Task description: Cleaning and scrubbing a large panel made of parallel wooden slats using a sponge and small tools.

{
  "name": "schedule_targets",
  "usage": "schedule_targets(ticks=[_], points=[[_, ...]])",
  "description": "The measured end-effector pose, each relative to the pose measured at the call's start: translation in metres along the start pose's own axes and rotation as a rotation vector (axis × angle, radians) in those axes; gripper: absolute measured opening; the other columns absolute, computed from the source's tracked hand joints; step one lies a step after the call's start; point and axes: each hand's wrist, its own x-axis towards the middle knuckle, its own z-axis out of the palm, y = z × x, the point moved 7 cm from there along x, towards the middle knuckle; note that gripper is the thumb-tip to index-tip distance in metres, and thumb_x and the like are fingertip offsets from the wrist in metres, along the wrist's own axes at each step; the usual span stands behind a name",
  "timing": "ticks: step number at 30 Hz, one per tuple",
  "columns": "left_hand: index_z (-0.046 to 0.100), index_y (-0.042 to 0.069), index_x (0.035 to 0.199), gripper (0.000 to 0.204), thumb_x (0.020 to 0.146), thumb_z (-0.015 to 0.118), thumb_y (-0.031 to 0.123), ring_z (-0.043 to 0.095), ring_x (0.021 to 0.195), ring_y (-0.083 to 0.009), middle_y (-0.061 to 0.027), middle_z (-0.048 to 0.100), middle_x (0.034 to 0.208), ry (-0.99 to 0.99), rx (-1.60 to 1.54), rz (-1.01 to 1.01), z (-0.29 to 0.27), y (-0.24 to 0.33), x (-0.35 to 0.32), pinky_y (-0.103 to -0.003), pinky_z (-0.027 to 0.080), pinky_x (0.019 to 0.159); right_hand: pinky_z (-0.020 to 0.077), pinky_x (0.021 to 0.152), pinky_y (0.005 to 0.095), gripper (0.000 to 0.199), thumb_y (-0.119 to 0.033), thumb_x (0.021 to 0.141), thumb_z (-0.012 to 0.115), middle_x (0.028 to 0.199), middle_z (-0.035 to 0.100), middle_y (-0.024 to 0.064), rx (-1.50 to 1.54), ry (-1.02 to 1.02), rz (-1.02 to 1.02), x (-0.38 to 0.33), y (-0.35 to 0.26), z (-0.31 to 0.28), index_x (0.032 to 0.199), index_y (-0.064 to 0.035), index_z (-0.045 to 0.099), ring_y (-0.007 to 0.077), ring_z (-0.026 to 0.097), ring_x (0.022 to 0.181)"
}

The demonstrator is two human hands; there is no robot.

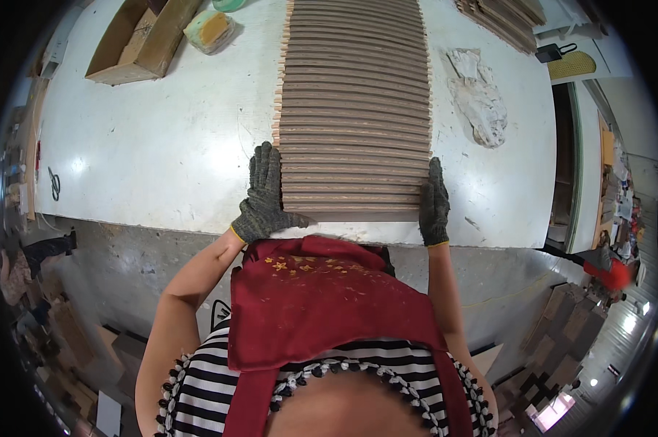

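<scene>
A long row of narrow brown wooden boards (354, 116), packed side by side, runs from the table's near edge toward its far side. Their light ends form a slightly uneven line along the left. My left hand (263, 197), in a dark grey knitted glove, lies along the near left side of the row. Its fingers are stretched out away from me, and the thumb reaches across the front board. On the opposite side, my right hand (434, 204), gloved alike, rests flat against the board ends with fingers straight. Its palm is hidden.
On the white table (161, 160), an open cardboard box (129, 51) and a wrapped yellow-green sponge-like block (209, 32) sit far left. Scissors (54, 183) lie near the left edge. Crumpled plastic (478, 102) lies right of the boards, with more stacked boards (500, 22) far right.
</scene>
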Motion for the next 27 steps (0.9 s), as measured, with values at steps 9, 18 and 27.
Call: schedule_targets(ticks=[9,18,27], points=[[0.009,-0.005,0.155,0.145,0.055,0.088,0.066,0.009,0.148,-0.0512,-0.0350,0.010,0.159,-0.026,0.019,0.011,0.003,-0.001,0.002,-0.060,0.012,0.119,0.0288,0.118,0.0429,0.054,-0.028,0.103,0.048,0.153,0.040,0.0223,0.072,0.065,-0.071,0.002,-0.012,-0.003,0.149,-0.0008,0.040,0.0376,0.038,0.142],[0.010,-0.003,0.156,0.142,0.058,0.087,0.064,0.009,0.149,-0.0501,-0.0330,0.011,0.159,0.022,-0.013,-0.045,-0.011,0.004,-0.002,-0.058,0.011,0.120,0.0222,0.118,0.0523,0.068,-0.040,0.098,0.056,0.157,0.032,0.0242,-0.535,0.200,-0.125,0.021,-0.115,-0.030,0.152,-0.0030,0.037,0.0431,0.026,0.147],[0.014,-0.007,0.154,0.140,0.057,0.087,0.062,0.010,0.149,-0.0492,-0.0338,0.014,0.158,0.035,-0.041,-0.024,-0.010,0.009,0.002,-0.057,0.010,0.121,0.0206,0.116,0.0591,0.067,-0.042,0.092,0.061,0.155,0.037,0.0203,-0.504,-0.189,-0.376,0.049,-0.161,0.067,0.146,-0.0058,0.046,0.0387,0.030,0.146]])
